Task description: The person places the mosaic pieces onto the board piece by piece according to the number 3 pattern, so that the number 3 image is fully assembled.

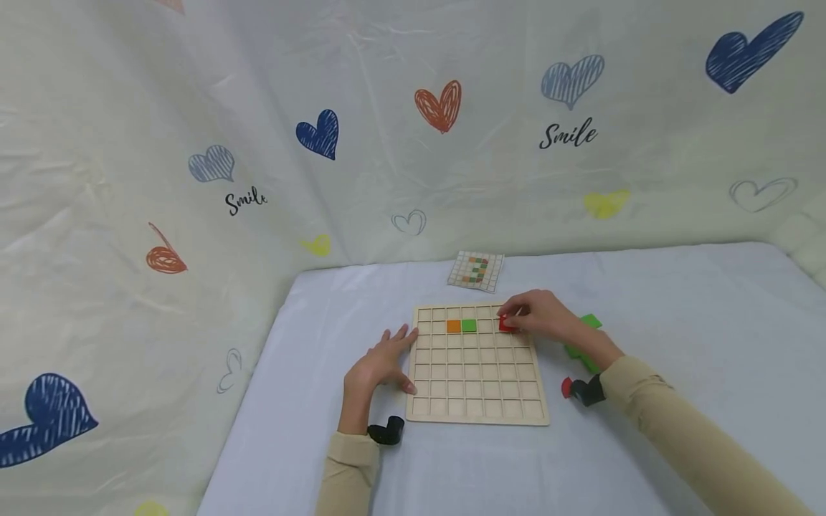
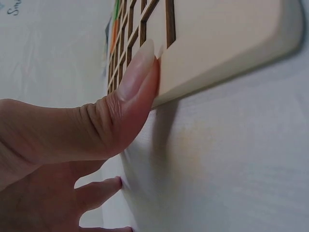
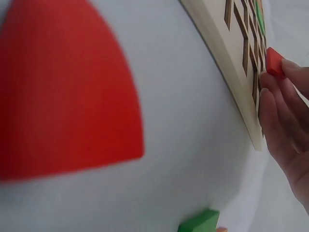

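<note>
A wooden grid board (image 1: 477,412) lies flat on the white cloth. In its upper rows an orange square tile (image 1: 454,327) and a green square tile (image 1: 469,326) sit side by side in cells. My right hand (image 1: 540,315) pinches a red tile (image 3: 274,62) between thumb and fingers at the board's upper right; in the right wrist view the tile is tilted. My left hand (image 1: 381,362) has its fingers spread along the board's left edge. Its thumb (image 2: 137,72) rests on the board's rim near a corner.
Behind the board lies a pattern card (image 1: 475,271) with a coloured grid picture. Green pieces (image 1: 590,321) lie right of the board, partly hidden by the right forearm. A red piece with a curved edge (image 3: 67,96) is close to the right wrist camera.
</note>
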`<action>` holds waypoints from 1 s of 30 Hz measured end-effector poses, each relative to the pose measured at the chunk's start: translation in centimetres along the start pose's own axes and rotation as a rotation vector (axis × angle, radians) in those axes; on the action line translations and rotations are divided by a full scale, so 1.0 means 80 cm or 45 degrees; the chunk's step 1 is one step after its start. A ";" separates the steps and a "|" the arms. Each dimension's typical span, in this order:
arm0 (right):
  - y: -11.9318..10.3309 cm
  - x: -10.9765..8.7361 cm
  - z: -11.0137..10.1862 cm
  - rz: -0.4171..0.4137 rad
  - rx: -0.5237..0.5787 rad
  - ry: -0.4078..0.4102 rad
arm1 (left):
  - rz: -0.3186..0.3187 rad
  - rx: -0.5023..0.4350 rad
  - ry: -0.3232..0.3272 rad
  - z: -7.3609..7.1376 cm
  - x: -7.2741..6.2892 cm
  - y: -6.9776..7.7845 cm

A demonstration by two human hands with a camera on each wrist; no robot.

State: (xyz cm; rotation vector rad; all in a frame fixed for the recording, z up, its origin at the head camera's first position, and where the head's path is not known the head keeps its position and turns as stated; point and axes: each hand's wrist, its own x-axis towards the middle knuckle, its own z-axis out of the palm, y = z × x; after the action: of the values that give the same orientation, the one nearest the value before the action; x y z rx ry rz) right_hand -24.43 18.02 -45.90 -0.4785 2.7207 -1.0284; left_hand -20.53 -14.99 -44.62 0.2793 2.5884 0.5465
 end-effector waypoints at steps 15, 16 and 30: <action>-0.020 0.036 0.024 0.000 0.007 -0.044 | -0.016 -0.004 -0.014 -0.003 0.000 -0.001; -0.021 0.036 0.024 -0.008 0.003 -0.047 | -0.014 -0.003 -0.012 -0.002 0.000 -0.001; -0.022 0.040 0.033 -0.067 -0.047 -0.014 | -0.017 -0.007 0.003 -0.001 0.002 -0.002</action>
State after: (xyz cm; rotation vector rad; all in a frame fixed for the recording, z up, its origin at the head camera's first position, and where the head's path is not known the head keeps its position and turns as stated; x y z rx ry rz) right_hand -26.26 13.99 -46.86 -0.5631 2.7351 -0.9867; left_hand -20.74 -15.11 -44.71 0.2592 2.5889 0.5489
